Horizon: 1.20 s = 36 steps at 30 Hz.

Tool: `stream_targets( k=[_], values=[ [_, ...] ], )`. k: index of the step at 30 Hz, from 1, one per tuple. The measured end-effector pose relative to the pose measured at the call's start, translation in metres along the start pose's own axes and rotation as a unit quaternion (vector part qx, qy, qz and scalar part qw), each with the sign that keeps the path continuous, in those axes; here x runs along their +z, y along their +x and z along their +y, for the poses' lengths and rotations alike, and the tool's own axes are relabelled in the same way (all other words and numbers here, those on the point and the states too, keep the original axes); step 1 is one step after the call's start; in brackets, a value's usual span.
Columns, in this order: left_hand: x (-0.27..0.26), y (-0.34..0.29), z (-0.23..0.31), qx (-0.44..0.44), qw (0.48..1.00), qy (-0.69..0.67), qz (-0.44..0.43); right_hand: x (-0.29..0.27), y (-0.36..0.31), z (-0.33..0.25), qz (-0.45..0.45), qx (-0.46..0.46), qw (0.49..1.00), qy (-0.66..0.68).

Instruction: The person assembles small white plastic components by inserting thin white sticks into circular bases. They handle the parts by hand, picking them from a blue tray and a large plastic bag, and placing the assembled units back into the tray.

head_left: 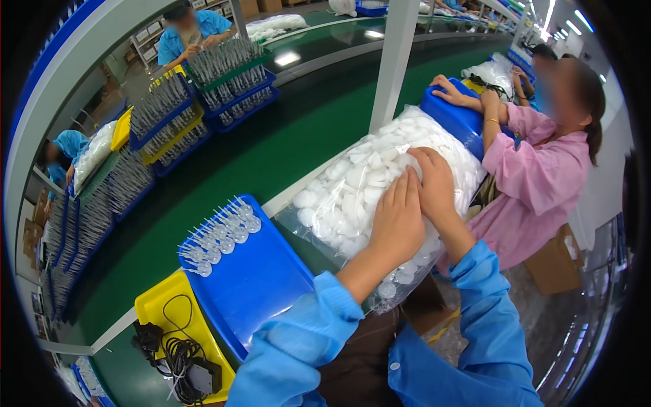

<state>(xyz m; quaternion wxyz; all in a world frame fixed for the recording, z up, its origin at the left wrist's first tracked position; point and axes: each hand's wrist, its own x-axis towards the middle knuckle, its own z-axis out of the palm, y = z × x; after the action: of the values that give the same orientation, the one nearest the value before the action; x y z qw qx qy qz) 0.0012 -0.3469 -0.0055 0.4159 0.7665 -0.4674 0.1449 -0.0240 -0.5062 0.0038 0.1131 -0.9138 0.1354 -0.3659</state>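
Blue-cuffed, the left hand [399,220] and right hand [436,184] come together just right of the frame's centre, both resting on a clear bag [342,197] full of white pieces. The left hand's fingers lie straight and close together, pointing up the frame; the right hand's are bent, their tips near the left hand's. Whether either hand pinches the film cannot be told.

The bag fills the middle of the frame, bulging and tilted, its lower end near the person's lap. Left of it, a blue tray [254,292] carries rows of clear bulbs [227,237] with thin stems along its upper-left end. A yellow tray [156,298] at lower left holds black cable [180,353].

Touching the bag's upper right is a blue bin [437,112], on which a co-worker in pink [532,197] rests a hand [451,91]. Behind runs the green counter [319,102], crossed by a white post [395,64]. Stacked racks [227,74] of stemmed pieces stand at upper left, before a co-worker in blue [213,24].
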Motion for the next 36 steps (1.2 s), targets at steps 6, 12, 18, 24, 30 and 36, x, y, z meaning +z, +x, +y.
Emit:
stream_targets(
  k=[6, 12, 18, 24, 30, 36],
  values=[
    [-0.002, 0.018, -0.034, -0.062, 0.997, 0.052, -0.019, -0.021, -0.012, 0.002, -0.021, -0.001, 0.999, -0.040],
    [-0.025, 0.011, -0.050, -0.103, 0.986, 0.133, -0.024, -0.024, -0.012, 0.000, -0.030, 0.027, 0.995, -0.089],
    [-0.001, 0.021, -0.047, -0.158, 0.980, 0.115, 0.026, 0.014, -0.015, -0.035, -0.007, 0.050, 0.980, -0.190],
    [-0.019, 0.012, -0.063, -0.137, 0.982, 0.127, -0.018, -0.009, -0.018, -0.023, -0.051, 0.080, 0.989, -0.113],
    [-0.025, 0.017, -0.063, -0.184, 0.978, 0.099, -0.021, -0.022, -0.035, -0.002, -0.023, 0.056, 0.990, -0.131],
    [-0.027, 0.020, -0.063, -0.196, 0.971, 0.132, -0.040, -0.023, -0.028, 0.006, -0.031, 0.052, 0.989, -0.133]
  ],
)
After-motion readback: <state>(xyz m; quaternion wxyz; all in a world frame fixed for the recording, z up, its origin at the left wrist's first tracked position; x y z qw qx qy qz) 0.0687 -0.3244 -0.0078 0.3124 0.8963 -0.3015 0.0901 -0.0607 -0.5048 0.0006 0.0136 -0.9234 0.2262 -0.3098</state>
